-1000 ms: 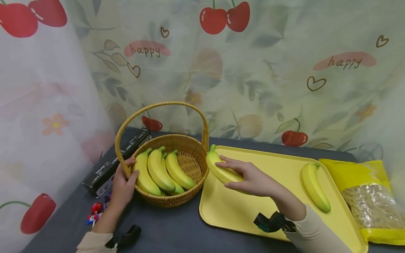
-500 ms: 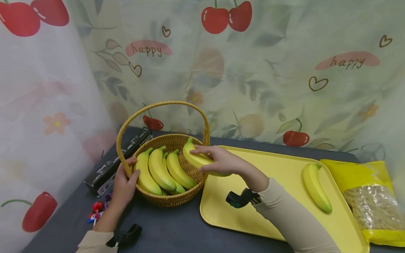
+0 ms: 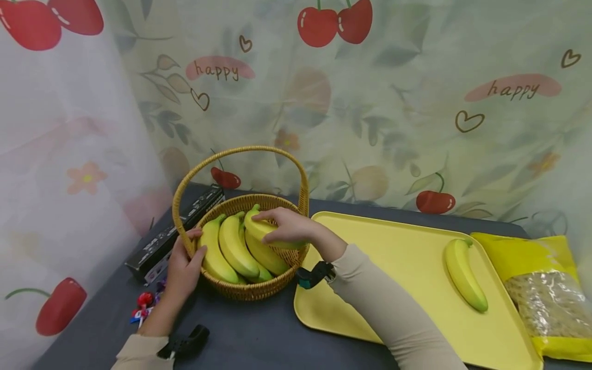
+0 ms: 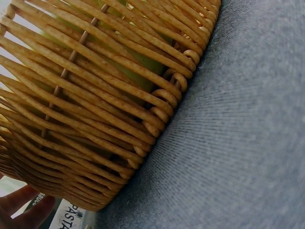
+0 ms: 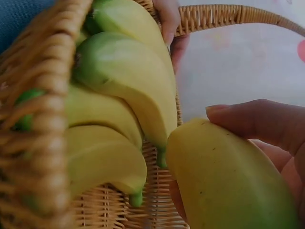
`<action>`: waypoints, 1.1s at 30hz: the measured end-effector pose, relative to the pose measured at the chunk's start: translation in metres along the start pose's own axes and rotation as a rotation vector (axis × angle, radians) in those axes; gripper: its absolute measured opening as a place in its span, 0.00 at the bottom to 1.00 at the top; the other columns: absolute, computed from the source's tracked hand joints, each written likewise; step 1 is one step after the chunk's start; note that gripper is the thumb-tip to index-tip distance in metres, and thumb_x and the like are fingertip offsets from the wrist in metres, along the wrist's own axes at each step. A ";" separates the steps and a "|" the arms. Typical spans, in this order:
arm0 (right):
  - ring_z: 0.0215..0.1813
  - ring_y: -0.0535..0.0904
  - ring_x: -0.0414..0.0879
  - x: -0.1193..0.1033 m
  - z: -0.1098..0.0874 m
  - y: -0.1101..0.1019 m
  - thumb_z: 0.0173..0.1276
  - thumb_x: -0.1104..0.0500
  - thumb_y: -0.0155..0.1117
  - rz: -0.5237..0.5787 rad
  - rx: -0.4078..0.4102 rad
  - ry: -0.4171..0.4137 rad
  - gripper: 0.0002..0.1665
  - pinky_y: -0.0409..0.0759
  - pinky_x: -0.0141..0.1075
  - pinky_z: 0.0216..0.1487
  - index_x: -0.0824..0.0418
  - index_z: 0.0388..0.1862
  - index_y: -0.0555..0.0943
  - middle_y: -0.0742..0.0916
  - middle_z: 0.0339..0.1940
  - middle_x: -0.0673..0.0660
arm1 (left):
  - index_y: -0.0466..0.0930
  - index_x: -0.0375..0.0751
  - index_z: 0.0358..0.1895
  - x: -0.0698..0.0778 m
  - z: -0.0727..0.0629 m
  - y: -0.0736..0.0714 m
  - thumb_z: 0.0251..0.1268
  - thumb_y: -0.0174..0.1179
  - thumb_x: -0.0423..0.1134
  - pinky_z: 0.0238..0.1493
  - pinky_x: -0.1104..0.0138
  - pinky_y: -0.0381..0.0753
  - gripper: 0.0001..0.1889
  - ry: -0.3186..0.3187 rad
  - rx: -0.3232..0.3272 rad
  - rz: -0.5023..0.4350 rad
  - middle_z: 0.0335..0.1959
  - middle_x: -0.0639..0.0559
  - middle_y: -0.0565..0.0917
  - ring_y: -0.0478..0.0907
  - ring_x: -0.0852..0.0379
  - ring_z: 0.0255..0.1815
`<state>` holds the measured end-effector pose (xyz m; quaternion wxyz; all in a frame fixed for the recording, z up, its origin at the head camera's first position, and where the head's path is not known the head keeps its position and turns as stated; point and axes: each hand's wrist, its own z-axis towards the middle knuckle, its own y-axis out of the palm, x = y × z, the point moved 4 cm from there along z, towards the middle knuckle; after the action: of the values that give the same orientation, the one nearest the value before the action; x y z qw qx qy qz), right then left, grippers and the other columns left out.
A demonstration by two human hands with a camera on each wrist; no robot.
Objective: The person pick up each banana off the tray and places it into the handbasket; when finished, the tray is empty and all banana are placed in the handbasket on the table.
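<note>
My right hand (image 3: 293, 226) grips a yellow banana (image 5: 224, 176) with green ends, thumb on one side and fingers on the other. In the head view it is over the right part of a wicker basket (image 3: 252, 294). Several more bananas (image 3: 233, 246) lie side by side in the basket's left and middle. My left hand (image 3: 182, 264) grips the basket's left rim by the foot of its tall handle (image 3: 240, 150). In the left wrist view, only some fingertips (image 4: 28, 210) show beside the weave.
A yellow tray (image 3: 370, 308) lies right of the basket, with one banana (image 3: 464, 277) on its right side. Beyond it is a yellow bag (image 3: 546, 293) with a see-through window. A long black box (image 3: 152, 257) and wrapped lollipops (image 3: 144, 303) lie on the left.
My right hand has carried its banana leftward from over the tray to over the bananas in the basket. My left hand has stayed on the basket rim.
</note>
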<state>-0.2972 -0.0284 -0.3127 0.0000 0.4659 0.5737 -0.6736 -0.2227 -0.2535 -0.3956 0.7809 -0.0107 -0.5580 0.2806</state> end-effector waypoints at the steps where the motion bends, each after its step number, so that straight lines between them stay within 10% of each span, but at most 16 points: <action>1: 0.71 0.63 0.47 0.000 0.003 0.001 0.62 0.60 0.62 -0.002 -0.005 0.010 0.34 0.66 0.41 0.65 0.55 0.68 0.67 0.70 0.70 0.54 | 0.69 0.34 0.56 0.000 0.000 0.000 0.64 0.51 0.31 0.53 0.89 0.58 0.17 0.000 -0.001 0.002 0.61 0.42 0.72 0.64 0.49 0.67; 16: 0.73 0.59 0.49 -0.002 0.024 0.019 0.62 0.59 0.62 0.054 -0.046 0.121 0.38 0.61 0.42 0.69 0.58 0.71 0.61 0.66 0.72 0.56 | 0.68 0.33 0.56 0.000 0.001 0.005 0.64 0.51 0.31 0.52 0.90 0.58 0.17 0.002 -0.014 -0.008 0.63 0.40 0.70 0.63 0.47 0.68; 26: 0.76 0.28 0.47 -0.008 0.019 0.037 0.70 0.63 0.47 0.139 -0.260 0.150 0.42 0.41 0.41 0.75 0.55 0.75 0.37 0.36 0.76 0.58 | 0.68 0.35 0.57 0.000 0.001 0.002 0.64 0.52 0.31 0.53 0.89 0.58 0.18 -0.007 -0.005 -0.014 0.63 0.41 0.70 0.63 0.49 0.68; 33: 0.76 0.26 0.45 -0.008 0.019 0.042 0.70 0.65 0.47 0.168 -0.269 0.169 0.43 0.40 0.41 0.75 0.52 0.75 0.36 0.32 0.75 0.56 | 0.68 0.35 0.58 0.001 -0.001 0.000 0.65 0.51 0.32 0.52 0.89 0.59 0.18 -0.023 -0.017 -0.017 0.63 0.42 0.70 0.64 0.50 0.67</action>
<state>-0.2821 -0.0613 -0.3423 0.0704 0.5631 0.6155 -0.5469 -0.2216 -0.2528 -0.3947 0.7766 -0.0092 -0.5695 0.2691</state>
